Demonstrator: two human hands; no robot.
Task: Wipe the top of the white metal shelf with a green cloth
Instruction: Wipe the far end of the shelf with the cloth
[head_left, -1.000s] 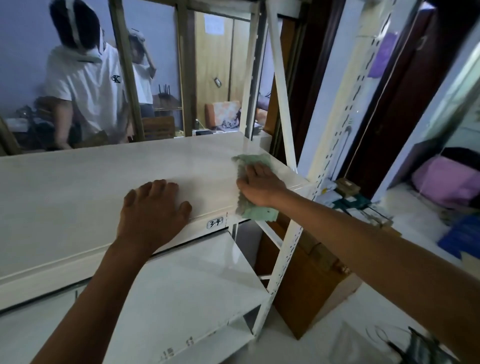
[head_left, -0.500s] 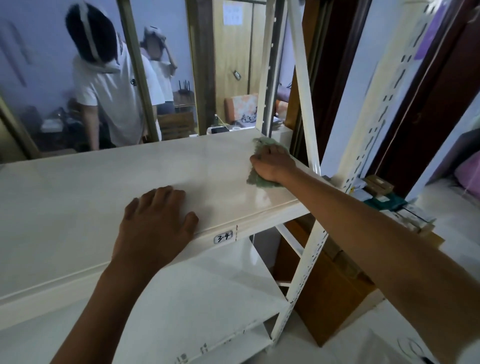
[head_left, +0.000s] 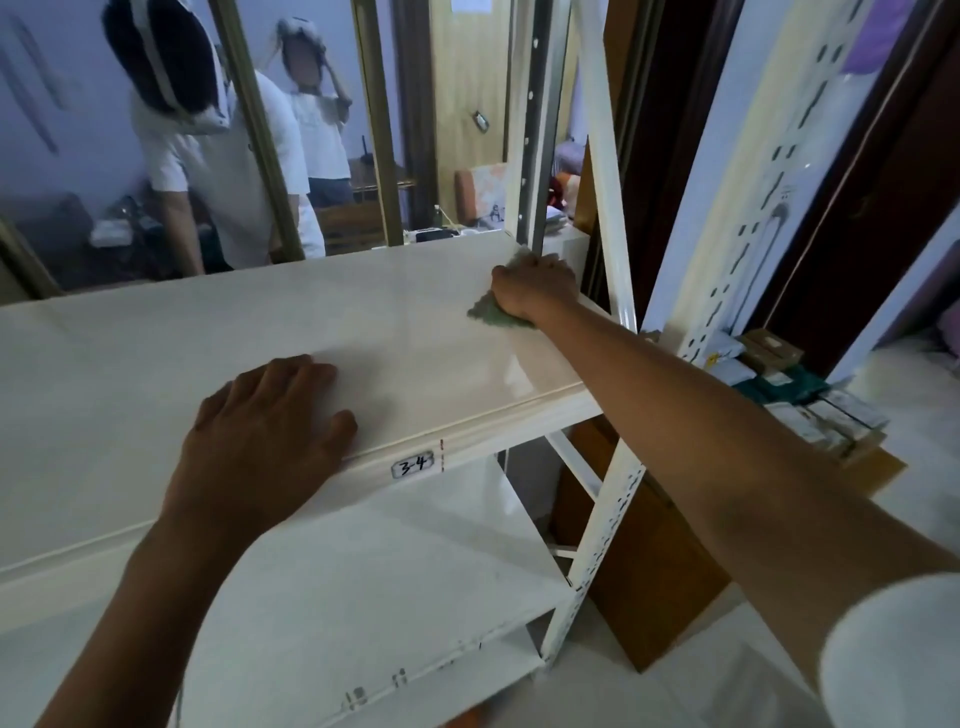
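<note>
The white metal shelf top (head_left: 156, 364) runs across the view, with a label reading 3-4 on its front edge. My right hand (head_left: 532, 288) grips the green cloth (head_left: 491, 314) at the shelf's far right corner, next to the rear upright. Most of the cloth is hidden under the hand; a corner sticks out toward me. My left hand (head_left: 265, 426) rests flat near the front edge, fingers spread, holding nothing.
White perforated uprights (head_left: 602, 156) stand at the right end of the shelf. A lower shelf (head_left: 363, 571) sits beneath. Behind is a mirror showing two people (head_left: 218, 156). Boxes and packages (head_left: 779, 374) lie to the right, with a brown box (head_left: 649, 561) below them.
My right hand has pushed the cloth from the front right edge back to the far right corner. My left hand stayed flat in place.
</note>
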